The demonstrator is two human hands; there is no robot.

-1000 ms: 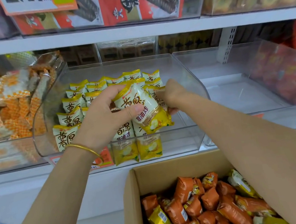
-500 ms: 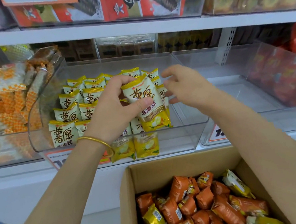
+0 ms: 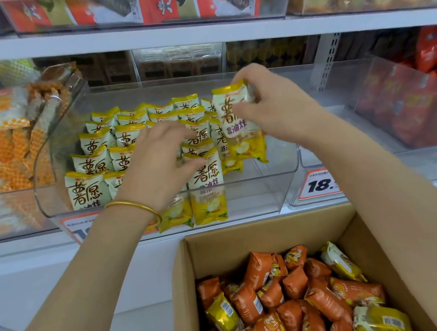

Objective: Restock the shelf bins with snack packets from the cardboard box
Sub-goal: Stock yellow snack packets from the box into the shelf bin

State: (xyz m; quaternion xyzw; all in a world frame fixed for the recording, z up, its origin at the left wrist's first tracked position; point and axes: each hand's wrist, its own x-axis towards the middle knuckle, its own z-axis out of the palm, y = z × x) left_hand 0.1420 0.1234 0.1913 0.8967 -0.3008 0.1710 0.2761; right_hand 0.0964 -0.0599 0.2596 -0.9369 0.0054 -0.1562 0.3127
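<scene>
The right hand (image 3: 283,110) is pinching a yellow packet (image 3: 237,131) by its top, with fingers and thumb clamped on it. The packet is hanging upright inside the clear bin (image 3: 261,195), at the 3 o'clock end of the rows of yellow packets (image 3: 103,160) that are standing there.

The left hand (image 3: 156,171) is reaching into the same bin, at 9 o'clock from the held packet. Its fingers are bending loosely over the rows. I cannot tell if they are gripping one. A gold bangle (image 3: 135,206) is sitting on that wrist.

The cardboard box (image 3: 264,235) is sitting open at 6 o'clock from the bin, near the person. Orange packets (image 3: 258,270) and a few yellow ones are lying in it in a heap.

A bin of red packets (image 3: 415,107) is standing at 3 o'clock from the clear bin. A bin of orange-checked packets (image 3: 10,145) is standing at 9 o'clock.
</scene>
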